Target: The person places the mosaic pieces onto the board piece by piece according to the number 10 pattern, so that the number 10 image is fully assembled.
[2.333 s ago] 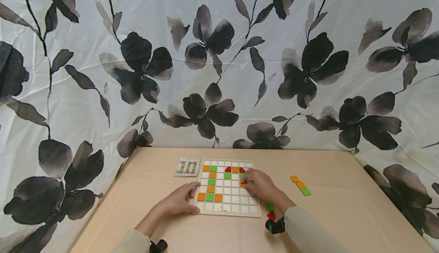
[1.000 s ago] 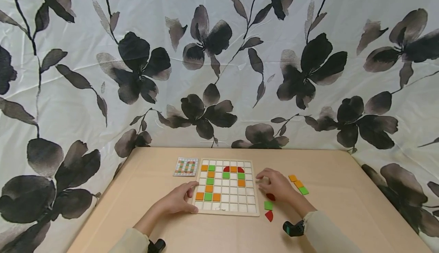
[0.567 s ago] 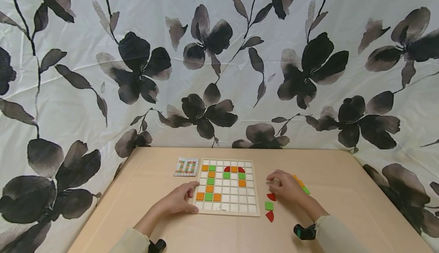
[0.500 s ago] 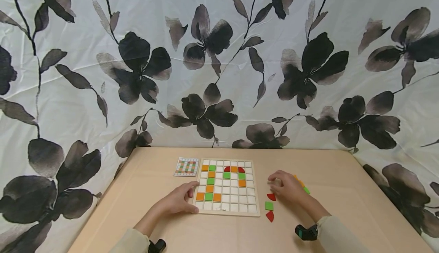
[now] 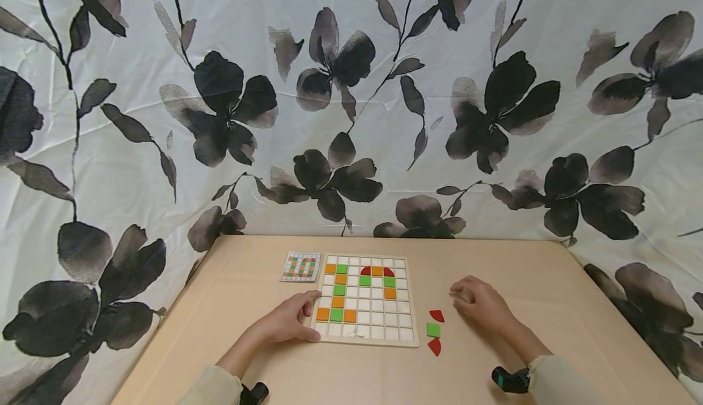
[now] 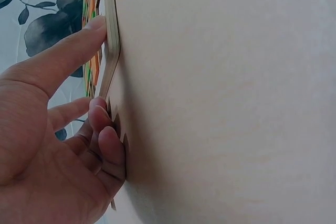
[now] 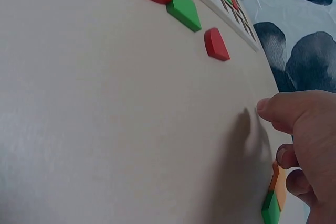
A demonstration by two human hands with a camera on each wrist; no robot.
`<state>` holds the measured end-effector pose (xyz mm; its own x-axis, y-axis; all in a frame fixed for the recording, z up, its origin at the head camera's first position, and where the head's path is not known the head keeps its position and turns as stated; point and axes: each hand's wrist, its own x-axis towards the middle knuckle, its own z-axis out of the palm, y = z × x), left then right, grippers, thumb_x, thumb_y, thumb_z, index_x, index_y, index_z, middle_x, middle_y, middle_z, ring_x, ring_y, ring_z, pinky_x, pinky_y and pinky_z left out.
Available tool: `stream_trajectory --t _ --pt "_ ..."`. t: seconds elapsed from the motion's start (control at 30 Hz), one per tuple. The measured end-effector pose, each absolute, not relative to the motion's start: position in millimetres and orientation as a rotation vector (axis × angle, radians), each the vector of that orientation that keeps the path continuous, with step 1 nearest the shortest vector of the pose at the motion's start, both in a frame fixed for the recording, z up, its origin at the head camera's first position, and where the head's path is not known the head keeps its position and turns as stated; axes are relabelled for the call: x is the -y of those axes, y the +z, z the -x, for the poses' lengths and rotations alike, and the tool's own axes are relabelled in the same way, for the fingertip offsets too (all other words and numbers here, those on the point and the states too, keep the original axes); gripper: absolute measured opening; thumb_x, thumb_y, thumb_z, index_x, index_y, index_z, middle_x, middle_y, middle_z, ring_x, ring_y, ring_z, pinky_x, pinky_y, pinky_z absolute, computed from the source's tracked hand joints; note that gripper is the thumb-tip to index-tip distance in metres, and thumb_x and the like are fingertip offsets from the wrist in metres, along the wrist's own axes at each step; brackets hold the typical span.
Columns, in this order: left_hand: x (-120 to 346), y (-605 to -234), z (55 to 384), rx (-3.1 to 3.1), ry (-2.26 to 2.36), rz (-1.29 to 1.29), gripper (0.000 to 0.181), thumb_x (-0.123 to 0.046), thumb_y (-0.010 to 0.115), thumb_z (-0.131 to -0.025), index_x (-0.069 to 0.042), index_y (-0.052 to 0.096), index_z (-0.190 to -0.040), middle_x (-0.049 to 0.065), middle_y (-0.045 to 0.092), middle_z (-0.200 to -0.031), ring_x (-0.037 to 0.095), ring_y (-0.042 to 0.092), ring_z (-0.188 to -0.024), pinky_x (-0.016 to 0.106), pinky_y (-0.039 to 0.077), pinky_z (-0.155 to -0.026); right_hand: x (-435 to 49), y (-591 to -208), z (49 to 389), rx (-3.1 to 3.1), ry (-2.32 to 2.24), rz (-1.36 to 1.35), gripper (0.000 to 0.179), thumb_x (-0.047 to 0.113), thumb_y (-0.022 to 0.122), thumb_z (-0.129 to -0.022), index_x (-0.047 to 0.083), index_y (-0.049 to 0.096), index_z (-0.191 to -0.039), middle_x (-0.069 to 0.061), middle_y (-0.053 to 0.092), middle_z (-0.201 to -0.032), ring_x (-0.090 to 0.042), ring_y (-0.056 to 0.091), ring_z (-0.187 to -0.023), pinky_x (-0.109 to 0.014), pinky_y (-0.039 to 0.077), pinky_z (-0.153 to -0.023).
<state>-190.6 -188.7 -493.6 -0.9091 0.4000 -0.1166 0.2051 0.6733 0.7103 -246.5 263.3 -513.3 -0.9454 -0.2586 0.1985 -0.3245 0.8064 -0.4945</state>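
A white-gridded wooden board (image 5: 362, 319) bears orange, green and red tiles. My left hand (image 5: 288, 318) rests at its left side. The thumb lies at the near corner and a finger touches the left edge; the left wrist view shows the thumb against the board's rim. My right hand (image 5: 480, 307) hovers right of the board, fingers loosely bent, with no tile visible in its grasp. Beside its fingers, the right wrist view shows an orange tile (image 7: 281, 190) and a green tile (image 7: 271, 209), which the hand hides in the head view.
Between board and right hand lie a red rounded piece (image 5: 436, 316), a green square tile (image 5: 433, 330) and a red quarter-round piece (image 5: 434, 347). A small printed pattern card (image 5: 300, 267) lies at the board's far left. A floral curtain (image 5: 406, 106) hangs behind the table.
My right hand has let go of an orange tile on the board's right side and moved right, over the loose orange and green tiles. The left hand stays at the board.
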Motion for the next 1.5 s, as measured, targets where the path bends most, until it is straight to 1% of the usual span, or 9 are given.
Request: stream_trajectory --t 0.17,0.23,0.47,0.67,0.83,1.03,1.2,1.4,1.5 --pt "188 -493 190 -2.628 1.063 -0.49 0.083 -0.025 0.085 -0.073 -0.004 0.042 -0.141 0.008 0.047 -0.096 0.015 0.04 -0.077 0.022 0.032 -0.061 -276 -518 244 2.832 0.786 -0.46 0.018 0.015 0.076 -0.082 0.014 0.072 -0.1 -0.003 0.065 -0.103 -0.026 0.061 -0.1 -0.05 0.05 -0.091" --pt "188 -491 190 -2.629 1.066 -0.487 0.083 -0.025 0.085 -0.073 -0.004 0.042 -0.141 0.008 0.047 -0.096 0.015 0.04 -0.077 0.022 0.032 -0.062 -280 -518 242 2.824 0.779 -0.452 0.019 0.015 0.075 -0.082 0.013 0.072 -0.1 -0.004 0.065 -0.105 -0.027 0.062 -0.1 -0.05 0.05 -0.09" --pt "186 -488 189 -2.622 1.071 -0.481 0.083 -0.024 0.085 -0.073 -0.003 0.042 -0.14 0.009 0.047 -0.096 0.016 0.04 -0.078 0.022 0.031 -0.061 -293 -516 237 2.845 0.726 -0.372 0.021 0.018 0.076 -0.082 0.011 0.071 -0.101 -0.008 0.063 -0.106 -0.028 0.062 -0.096 -0.052 0.051 -0.085" --pt "186 -489 188 -2.619 1.078 -0.484 0.083 -0.024 0.085 -0.073 -0.003 0.042 -0.141 0.01 0.047 -0.096 0.016 0.04 -0.078 0.022 0.032 -0.061 -304 -515 233 2.877 0.62 -0.292 0.026 0.019 0.075 -0.082 0.009 0.071 -0.106 -0.013 0.061 -0.115 -0.034 0.063 -0.101 -0.052 0.052 -0.078" --pt "187 -490 189 -2.619 1.079 -0.477 0.083 -0.025 0.085 -0.073 -0.004 0.042 -0.141 0.009 0.046 -0.096 0.017 0.041 -0.079 0.022 0.032 -0.061 -308 -515 230 2.872 0.616 -0.28 0.03 0.018 0.075 -0.082 0.006 0.07 -0.109 -0.017 0.061 -0.115 -0.038 0.062 -0.101 -0.052 0.052 -0.075" --pt "188 -492 191 -2.621 1.075 -0.472 0.083 -0.026 0.085 -0.072 -0.004 0.043 -0.14 0.009 0.046 -0.096 0.016 0.041 -0.079 0.022 0.032 -0.061 -306 -515 235 2.908 0.59 -0.256 0.033 0.022 0.075 -0.082 0.005 0.068 -0.11 -0.017 0.063 -0.112 -0.036 0.061 -0.1 -0.055 0.05 -0.082" --pt "188 -492 191 -2.622 1.074 -0.459 0.083 -0.026 0.085 -0.072 -0.005 0.042 -0.141 0.009 0.046 -0.096 0.016 0.04 -0.08 0.023 0.032 -0.062 -303 -517 240 2.913 0.577 -0.241 0.03 0.021 0.075 -0.082 0.005 0.068 -0.107 -0.015 0.064 -0.107 -0.032 0.062 -0.095 -0.053 0.051 -0.08" --pt "187 -493 191 -2.631 1.066 -0.459 0.083 -0.026 0.085 -0.073 -0.005 0.042 -0.141 0.008 0.046 -0.096 0.016 0.04 -0.079 0.022 0.032 -0.062 -296 -517 243 2.917 0.57 -0.217 0.038 0.03 0.076 -0.081 0.005 0.067 -0.108 -0.014 0.064 -0.105 -0.03 0.061 -0.093 -0.052 0.052 -0.081" --pt "187 -493 191 -2.633 1.062 -0.457 0.084 -0.026 0.085 -0.073 -0.005 0.042 -0.141 0.009 0.046 -0.096 0.016 0.04 -0.079 0.022 0.032 -0.062 -292 -515 244 2.901 0.582 -0.243 0.035 0.026 0.076 -0.081 0.004 0.067 -0.107 -0.015 0.064 -0.105 -0.031 0.061 -0.092 -0.053 0.051 -0.082"
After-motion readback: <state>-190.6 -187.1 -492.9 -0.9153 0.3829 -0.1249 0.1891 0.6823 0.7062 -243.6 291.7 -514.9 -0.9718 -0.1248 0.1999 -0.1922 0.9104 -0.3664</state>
